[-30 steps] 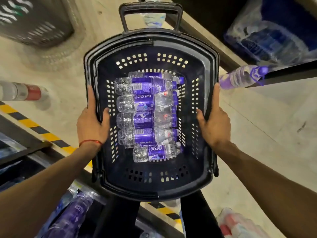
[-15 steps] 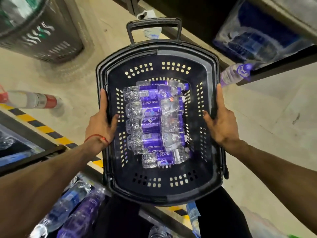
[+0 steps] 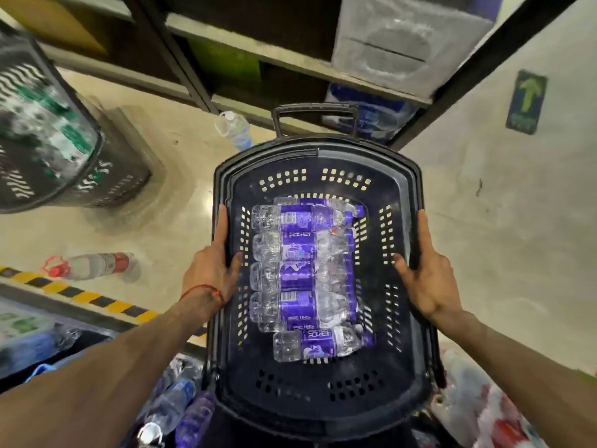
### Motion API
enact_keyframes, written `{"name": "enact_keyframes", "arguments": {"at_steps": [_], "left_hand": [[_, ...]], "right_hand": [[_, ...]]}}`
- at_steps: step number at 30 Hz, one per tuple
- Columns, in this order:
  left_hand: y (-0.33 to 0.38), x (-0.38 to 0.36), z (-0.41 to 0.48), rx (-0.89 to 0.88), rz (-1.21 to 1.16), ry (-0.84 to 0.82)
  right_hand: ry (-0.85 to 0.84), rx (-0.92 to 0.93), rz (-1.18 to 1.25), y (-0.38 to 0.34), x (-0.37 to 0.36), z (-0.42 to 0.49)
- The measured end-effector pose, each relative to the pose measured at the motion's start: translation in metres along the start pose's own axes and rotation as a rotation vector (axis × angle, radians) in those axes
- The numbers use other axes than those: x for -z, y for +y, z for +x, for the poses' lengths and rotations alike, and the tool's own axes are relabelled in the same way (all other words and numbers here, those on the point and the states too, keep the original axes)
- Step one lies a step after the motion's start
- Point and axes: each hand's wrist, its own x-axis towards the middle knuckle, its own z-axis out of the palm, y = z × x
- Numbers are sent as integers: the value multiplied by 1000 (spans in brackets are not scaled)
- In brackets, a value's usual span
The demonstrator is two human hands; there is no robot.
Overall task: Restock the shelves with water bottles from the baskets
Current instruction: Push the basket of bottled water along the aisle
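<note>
Your left hand (image 3: 213, 270) and right hand (image 3: 426, 279) grip the basket (image 3: 323, 412) rims; bottles (image 3: 297, 276) lie between your fingers (image 3: 223, 221), long axes hand-to-hand, caps rightward, neither hand nearer

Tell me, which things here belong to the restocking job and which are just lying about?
Part of the job: black basket, purple-label water bottles in it, left hand and right hand gripping its rim, shelves ahead.
Lying about: red-label bottle on the floor, blue-label bottle near the shelves, green arrow sign.
</note>
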Motion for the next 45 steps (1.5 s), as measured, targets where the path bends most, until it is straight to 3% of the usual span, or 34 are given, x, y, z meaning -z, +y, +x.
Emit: {"name": "enact_keyframes", "arguments": {"at_steps": [8,19,32,45], "left_hand": [[107,12,-34,-151,98,-61],[280,-43,-20,-347,224,-198],[545,-151,17,-787,484,-455],[831,-229,33,-1075,748,-595]], "right_hand": [[98,-107,30,38,90,-49],[251,-363,113,137,173,-80],[532,-835,296,228,279,-130],[700,-1163,327,269,410,-94]]}}
